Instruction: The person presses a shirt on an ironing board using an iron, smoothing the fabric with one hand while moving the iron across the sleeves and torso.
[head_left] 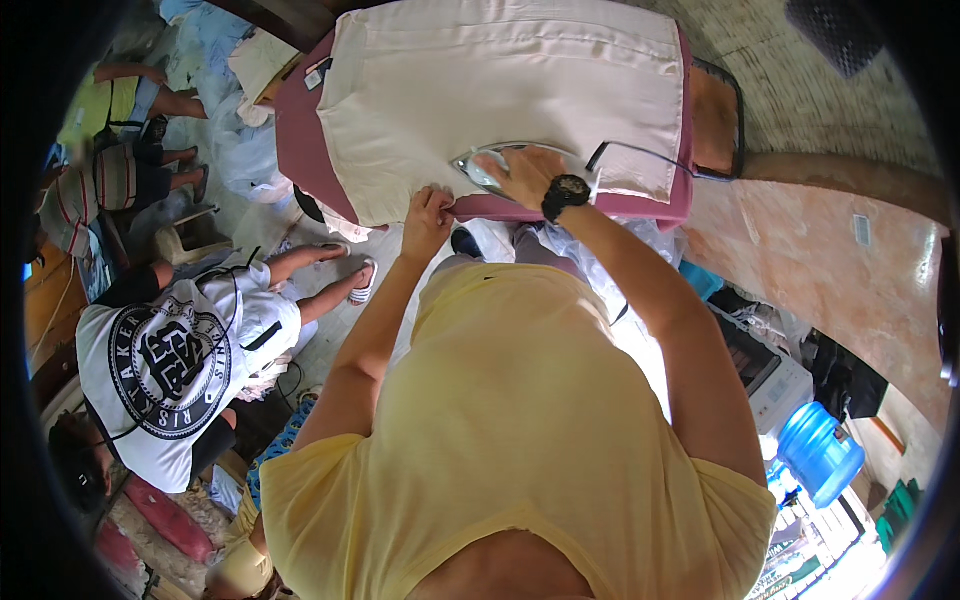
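Yellow fabric fills the foreground: one shirt (520, 400), worn by the person. Two hands work at the near side of one maroon-covered table (300, 150). Left hand (428, 220): fingers bent at the near hem of one cream cloth (480, 90); whether they pinch it cannot be told. Right hand (528, 175), with one black wristband (566, 193) at the wrist: fingers closed around one iron (474, 168). Iron located on the cloth, right of the left hand and near the near edge, tip pointing left. One cord (640, 152) runs off rightward. Edges: maroon shows left and right of the cloth, and as a narrow near strip. Room for moving: tight toward the near edge; wide, open cloth from the iron to the far edge. One small item (318, 73) sits on the maroon, far left.
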